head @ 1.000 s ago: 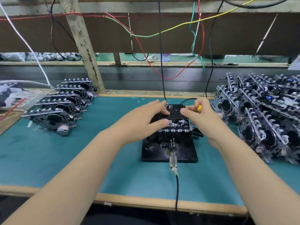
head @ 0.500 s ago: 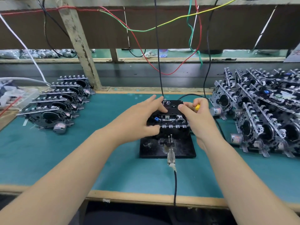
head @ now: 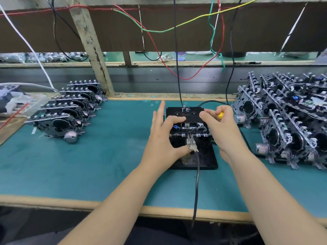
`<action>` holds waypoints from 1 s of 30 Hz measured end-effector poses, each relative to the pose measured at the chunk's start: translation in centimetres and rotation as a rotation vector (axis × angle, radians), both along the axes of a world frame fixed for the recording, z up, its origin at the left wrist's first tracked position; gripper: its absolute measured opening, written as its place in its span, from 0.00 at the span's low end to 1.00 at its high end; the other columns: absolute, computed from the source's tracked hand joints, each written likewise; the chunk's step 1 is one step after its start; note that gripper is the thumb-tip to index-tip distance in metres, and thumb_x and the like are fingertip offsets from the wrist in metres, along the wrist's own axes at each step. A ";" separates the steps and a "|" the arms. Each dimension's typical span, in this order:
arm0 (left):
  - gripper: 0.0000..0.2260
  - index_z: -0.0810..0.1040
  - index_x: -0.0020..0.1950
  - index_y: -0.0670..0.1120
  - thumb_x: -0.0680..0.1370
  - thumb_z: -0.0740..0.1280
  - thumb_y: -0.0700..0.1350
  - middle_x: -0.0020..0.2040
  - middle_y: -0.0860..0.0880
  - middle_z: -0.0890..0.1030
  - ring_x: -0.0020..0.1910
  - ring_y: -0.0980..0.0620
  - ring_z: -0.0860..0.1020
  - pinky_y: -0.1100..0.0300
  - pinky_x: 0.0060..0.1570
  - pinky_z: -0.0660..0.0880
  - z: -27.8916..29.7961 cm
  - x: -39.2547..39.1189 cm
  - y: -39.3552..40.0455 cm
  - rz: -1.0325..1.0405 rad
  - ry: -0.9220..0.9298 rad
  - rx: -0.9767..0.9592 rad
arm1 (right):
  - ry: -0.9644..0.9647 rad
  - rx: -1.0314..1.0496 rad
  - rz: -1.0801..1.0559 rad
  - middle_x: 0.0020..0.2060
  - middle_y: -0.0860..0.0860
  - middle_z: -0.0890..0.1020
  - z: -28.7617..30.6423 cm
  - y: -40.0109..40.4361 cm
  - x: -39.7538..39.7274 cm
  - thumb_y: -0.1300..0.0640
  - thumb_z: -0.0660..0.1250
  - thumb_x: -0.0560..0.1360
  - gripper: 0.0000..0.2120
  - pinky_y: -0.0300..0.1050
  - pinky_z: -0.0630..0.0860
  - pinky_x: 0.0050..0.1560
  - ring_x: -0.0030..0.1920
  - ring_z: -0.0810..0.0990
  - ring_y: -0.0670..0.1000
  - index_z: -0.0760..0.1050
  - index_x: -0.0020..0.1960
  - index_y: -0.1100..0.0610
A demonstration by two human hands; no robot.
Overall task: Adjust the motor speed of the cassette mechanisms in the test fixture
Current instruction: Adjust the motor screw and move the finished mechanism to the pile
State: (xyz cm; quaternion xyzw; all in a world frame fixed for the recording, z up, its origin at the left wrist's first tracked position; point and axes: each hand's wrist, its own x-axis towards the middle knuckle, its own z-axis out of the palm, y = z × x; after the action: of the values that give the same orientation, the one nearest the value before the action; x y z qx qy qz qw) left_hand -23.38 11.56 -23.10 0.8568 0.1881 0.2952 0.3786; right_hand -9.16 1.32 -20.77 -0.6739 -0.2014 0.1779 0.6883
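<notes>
Both hands over the test fixture (head: 205,161), a black base plate at centre of the teal surface (head: 106,165). A cassette mechanism (head: 190,129) sits on it, with a black cassette (head: 184,113) marked "FE" at its 12 o'clock end. Left hand (head: 161,138): index and middle fingers straight, pointing toward 12; another fingertip rests on the cassette face, thumb presses on the metal clip (head: 191,144) at the mechanism's 6 o'clock edge. Black cable (head: 196,183) runs from the clip toward 6, off the surface edge. Right hand (head: 223,128): fingers curled around a yellow-handled screwdriver (head: 220,115), thumb tip touching the cassette's 3 o'clock corner; tool tip hidden. Row of mechanisms (head: 69,114) at 9 o'clock, well apart from the fixture. Bigger pile of mechanisms (head: 286,119) at 3 o'clock, near the right hand. Coloured wires (head: 159,30) hang at 12.
</notes>
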 end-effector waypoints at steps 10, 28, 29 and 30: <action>0.30 0.73 0.60 0.70 0.64 0.80 0.52 0.80 0.68 0.50 0.77 0.65 0.58 0.73 0.66 0.61 -1.2 -0.5 -0.1 -0.035 -0.122 0.012 | -0.147 -0.007 -0.005 0.52 0.42 0.84 -0.3 -0.6 0.0 0.61 0.73 0.75 0.16 0.50 0.73 0.65 0.52 0.80 0.38 0.65 0.49 0.51; 0.30 0.69 0.63 0.70 0.66 0.78 0.55 0.78 0.73 0.46 0.76 0.65 0.57 0.60 0.64 0.67 -0.7 -0.1 0.1 -0.011 -0.087 -0.026 | -0.321 0.316 -0.017 0.28 0.46 0.70 4.8 -3.4 0.2 0.29 0.61 0.75 0.26 0.31 0.64 0.30 0.29 0.65 0.45 0.80 0.59 0.47; 0.30 0.70 0.63 0.70 0.66 0.78 0.57 0.77 0.73 0.46 0.76 0.65 0.58 0.60 0.64 0.67 -0.7 -0.1 0.0 -0.011 -0.084 -0.025 | -0.322 0.323 -0.020 0.29 0.45 0.70 4.7 -3.4 0.1 0.30 0.61 0.76 0.25 0.32 0.64 0.30 0.30 0.65 0.44 0.80 0.57 0.48; 0.29 0.70 0.63 0.70 0.66 0.78 0.58 0.77 0.73 0.46 0.76 0.65 0.58 0.60 0.64 0.66 -0.7 -0.1 0.0 -0.012 -0.084 -0.022 | -0.326 0.329 -0.018 0.29 0.46 0.71 4.7 -3.3 -0.1 0.32 0.61 0.77 0.22 0.33 0.65 0.30 0.30 0.66 0.45 0.80 0.54 0.49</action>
State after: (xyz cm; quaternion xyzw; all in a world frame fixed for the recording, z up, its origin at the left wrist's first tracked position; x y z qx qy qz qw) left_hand -23.49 11.59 -23.79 0.8406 0.1698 0.3267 0.3972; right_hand -9.24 -1.97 -16.08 -0.5742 -0.3302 0.0251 0.7488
